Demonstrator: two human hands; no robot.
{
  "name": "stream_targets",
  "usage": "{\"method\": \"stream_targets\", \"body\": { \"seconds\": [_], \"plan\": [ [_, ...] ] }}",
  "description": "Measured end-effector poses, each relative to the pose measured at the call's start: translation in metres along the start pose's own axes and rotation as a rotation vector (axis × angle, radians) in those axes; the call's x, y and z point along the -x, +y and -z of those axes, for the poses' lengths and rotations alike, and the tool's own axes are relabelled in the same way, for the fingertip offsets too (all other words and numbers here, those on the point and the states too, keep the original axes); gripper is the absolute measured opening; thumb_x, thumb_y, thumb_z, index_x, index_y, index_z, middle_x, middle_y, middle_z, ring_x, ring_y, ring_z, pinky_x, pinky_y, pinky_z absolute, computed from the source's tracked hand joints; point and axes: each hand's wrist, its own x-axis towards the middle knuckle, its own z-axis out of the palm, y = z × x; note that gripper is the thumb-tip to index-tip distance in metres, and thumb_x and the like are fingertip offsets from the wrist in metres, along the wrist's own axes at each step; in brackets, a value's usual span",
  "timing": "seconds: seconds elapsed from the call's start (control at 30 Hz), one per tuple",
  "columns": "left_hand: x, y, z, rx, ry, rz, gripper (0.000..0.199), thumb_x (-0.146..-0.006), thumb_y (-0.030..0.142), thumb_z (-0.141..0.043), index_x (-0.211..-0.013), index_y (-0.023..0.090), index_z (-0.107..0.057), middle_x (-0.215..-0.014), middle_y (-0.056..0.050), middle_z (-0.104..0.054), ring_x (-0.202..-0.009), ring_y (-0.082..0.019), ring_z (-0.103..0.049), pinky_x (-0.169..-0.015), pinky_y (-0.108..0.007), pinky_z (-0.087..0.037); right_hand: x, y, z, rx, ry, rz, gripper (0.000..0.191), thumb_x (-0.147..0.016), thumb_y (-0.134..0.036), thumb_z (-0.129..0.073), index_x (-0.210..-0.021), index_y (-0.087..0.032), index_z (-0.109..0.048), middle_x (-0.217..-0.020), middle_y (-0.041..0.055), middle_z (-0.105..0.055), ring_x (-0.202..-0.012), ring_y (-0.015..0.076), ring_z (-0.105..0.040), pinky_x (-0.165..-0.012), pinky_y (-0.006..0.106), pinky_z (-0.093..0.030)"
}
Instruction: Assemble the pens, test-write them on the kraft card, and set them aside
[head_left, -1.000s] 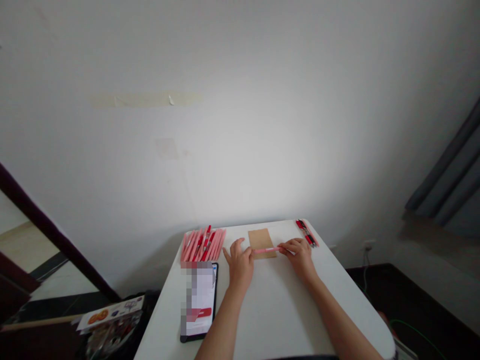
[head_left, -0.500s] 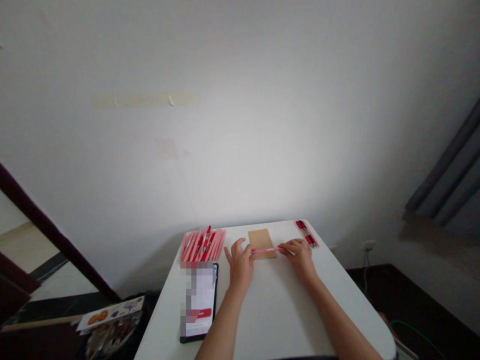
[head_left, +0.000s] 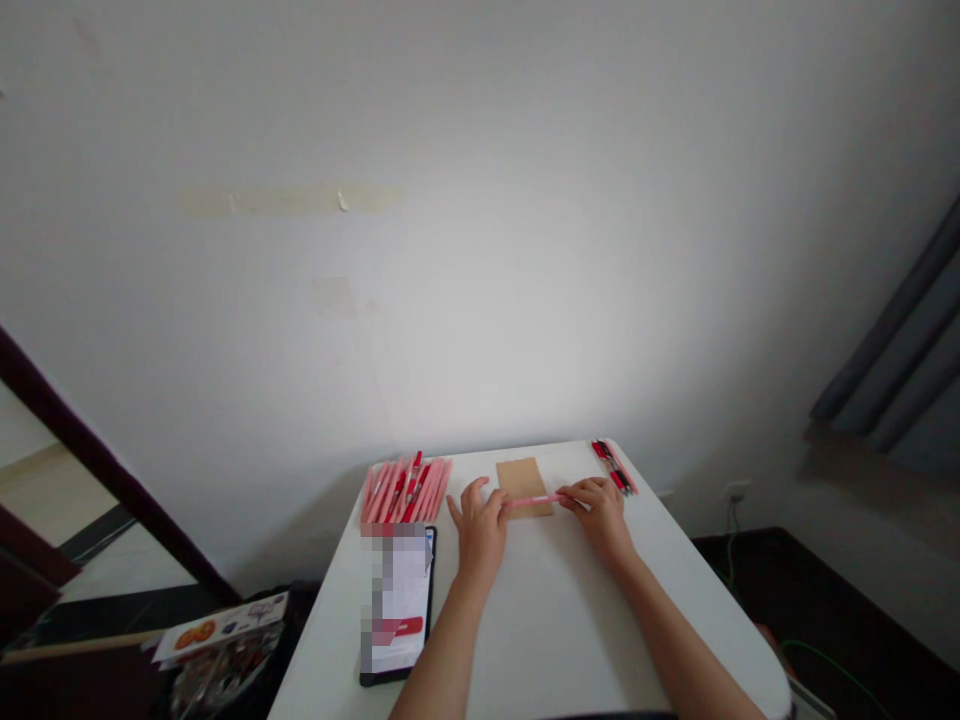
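Note:
A pink pen (head_left: 534, 500) lies level between my two hands, crossing the lower part of a brown piece of paper or card (head_left: 520, 476). My left hand (head_left: 480, 528) pinches its left end between thumb and finger, with the other fingers raised. At the pen's right end, my right hand (head_left: 600, 512) is closed in a pinch. Left of my left hand is a pile of pink and red pens (head_left: 405, 490). Several more pens (head_left: 613, 467), red, black and pink, lie at the table's far right corner.
A phone (head_left: 403, 605) with its screen lit lies on the white table (head_left: 562, 640), left of my left forearm. Behind the far edge rises a pale wall (head_left: 525, 250). A bag with a printed box (head_left: 225, 628) stands on the floor at left.
Both hands stay almost in place on the pink pen, which appears slightly turned about its length. Nothing else on the table has moved.

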Motion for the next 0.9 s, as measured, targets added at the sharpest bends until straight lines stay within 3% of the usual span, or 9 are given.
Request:
{"method": "stream_targets", "body": {
  "seconds": [0.1, 0.23, 0.9],
  "plan": [
    [0.0001, 0.0008, 0.0009, -0.001, 0.012, -0.012, 0.024, -0.084, 0.030, -0.057, -0.107, 0.029, -0.064, -0.125, -0.008, -0.056, -0.121, -0.025, -0.049, -0.109, -0.066, -0.022, 0.0003, 0.0003, -0.0002, 0.006, 0.002, -0.005, 0.026, -0.088, -0.046, -0.054, -0.091, -0.032, -0.075, -0.084, 0.0038, -0.071, -0.092, 0.0240, -0.052, -0.087, 0.040, -0.033],
    [-0.0001, 0.0032, 0.0048, 0.014, -0.023, 0.006, 0.019, -0.081, 0.025, -0.060, -0.099, 0.027, -0.065, -0.125, -0.008, -0.055, -0.122, -0.025, -0.047, -0.110, -0.066, -0.019, 0.0002, -0.0011, 0.0009, 0.006, 0.007, -0.008, 0.027, -0.087, -0.047, -0.053, -0.091, -0.032, -0.075, -0.084, 0.0043, -0.071, -0.093, 0.0246, -0.052, -0.087, 0.041, -0.034],
    [0.0007, 0.0026, 0.0064, -0.001, -0.013, 0.020, 0.018, -0.087, 0.028, -0.052, -0.091, 0.026, -0.069, -0.125, -0.007, -0.056, -0.121, -0.025, -0.048, -0.109, -0.069, -0.016, 0.0002, -0.0061, 0.0036, -0.003, -0.003, 0.000, 0.025, -0.088, -0.044, -0.053, -0.091, -0.032, -0.075, -0.085, 0.0043, -0.071, -0.093, 0.0246, -0.053, -0.087, 0.041, -0.034]
  ]
}}
